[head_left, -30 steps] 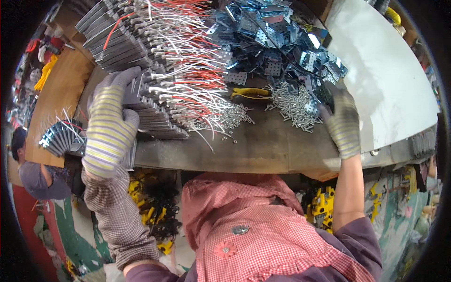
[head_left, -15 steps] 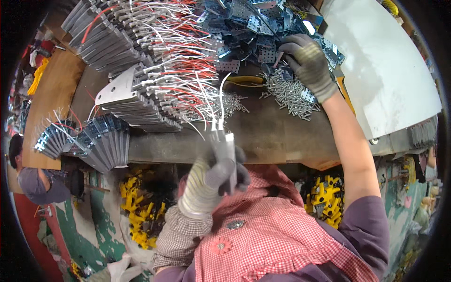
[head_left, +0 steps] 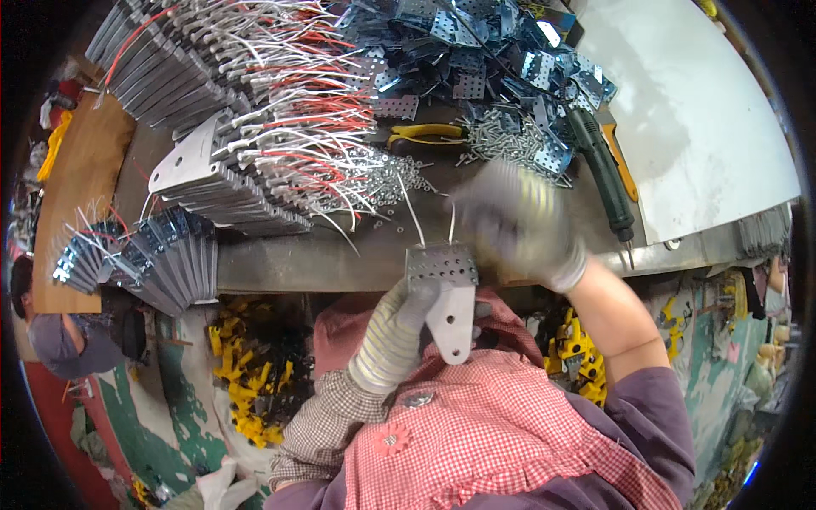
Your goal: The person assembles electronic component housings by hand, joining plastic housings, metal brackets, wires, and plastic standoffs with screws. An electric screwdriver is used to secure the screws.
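My left hand (head_left: 395,331), in a striped grey work glove, grips a flat grey metal bracket (head_left: 456,316) in front of my apron. The bracket tapers to a rounded end with holes, which points toward me. Across its wide far end lies a dark perforated metal plate (head_left: 442,262), and two white wires rise from that end. My right hand (head_left: 531,225), gloved too, is just right of the plate, beside the right-hand wire. Motion smears its fingers, so anything in them cannot be made out.
Stacked brackets with red and white wires (head_left: 191,187) fill the left bench. Loose nuts (head_left: 391,178), yellow-handled pliers (head_left: 429,134), a screw pile (head_left: 510,140) and heaped perforated plates (head_left: 459,51) lie beyond my hands. A dark green electric screwdriver (head_left: 602,174) rests at right. A person (head_left: 72,340) sits far left.
My right hand has come back from the screw and plate piles toward my left hand. The bracket has turned from edge-on to flat, showing the perforated plate; the screwdriver is now uncovered.
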Tool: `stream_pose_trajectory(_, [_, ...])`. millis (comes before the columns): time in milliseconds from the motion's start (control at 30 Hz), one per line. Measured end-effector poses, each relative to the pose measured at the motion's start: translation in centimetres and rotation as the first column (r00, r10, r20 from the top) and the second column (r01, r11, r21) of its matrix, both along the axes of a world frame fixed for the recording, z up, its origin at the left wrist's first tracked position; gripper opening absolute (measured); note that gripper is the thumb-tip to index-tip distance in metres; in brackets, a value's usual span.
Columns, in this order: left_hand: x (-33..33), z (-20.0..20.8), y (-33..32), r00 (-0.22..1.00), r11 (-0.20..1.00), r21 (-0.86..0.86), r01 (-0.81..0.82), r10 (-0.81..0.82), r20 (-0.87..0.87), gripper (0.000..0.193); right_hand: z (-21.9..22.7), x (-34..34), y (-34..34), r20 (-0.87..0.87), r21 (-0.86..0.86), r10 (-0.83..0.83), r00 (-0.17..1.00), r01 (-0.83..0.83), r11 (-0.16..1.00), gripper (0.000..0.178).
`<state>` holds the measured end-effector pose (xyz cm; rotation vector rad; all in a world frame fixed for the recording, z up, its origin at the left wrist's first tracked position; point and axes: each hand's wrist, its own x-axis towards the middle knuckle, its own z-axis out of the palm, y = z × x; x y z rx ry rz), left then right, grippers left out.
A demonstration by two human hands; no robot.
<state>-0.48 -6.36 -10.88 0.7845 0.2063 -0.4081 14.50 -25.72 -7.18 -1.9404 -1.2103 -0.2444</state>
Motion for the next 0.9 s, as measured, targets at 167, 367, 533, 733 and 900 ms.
stream_pose_trajectory(167, [-0.8,0.1,1.1,0.993,0.993,0.04,-0.114,0.116,-0.036,0.075,-3.1,6.9,-0.6,0.209,-0.269,-0.271,0.939,0.322,0.908,0.035])
stream_pose_trajectory(367, [-1.0,-1.2,2.2,0.985,0.984,0.05,-0.171,0.169,0.025,0.061,-3.0,7.6,1.3,0.231,-0.426,-0.289,0.929,0.364,0.828,0.046])
stream_pose_trajectory(533, [-1.0,-0.8,2.5,0.976,0.975,0.027,-0.22,0.22,0.003,0.06,-2.2,6.1,2.6,0.383,-0.658,-0.265,0.885,0.463,0.593,0.045])
stream_pose_trajectory(733, [-0.7,-0.6,2.7,0.974,0.97,0.09,-0.227,0.224,0.04,0.057,-2.6,3.7,1.5,0.46,-0.338,-0.263,0.848,0.441,0.832,0.04])
stream_pose_trajectory(900, [-0.6,-1.1,2.3,0.957,0.947,0.142,-0.289,0.286,0.042,0.051,-1.3,-3.8,2.5,-0.611,0.101,-0.128,0.781,0.238,0.966,0.021])
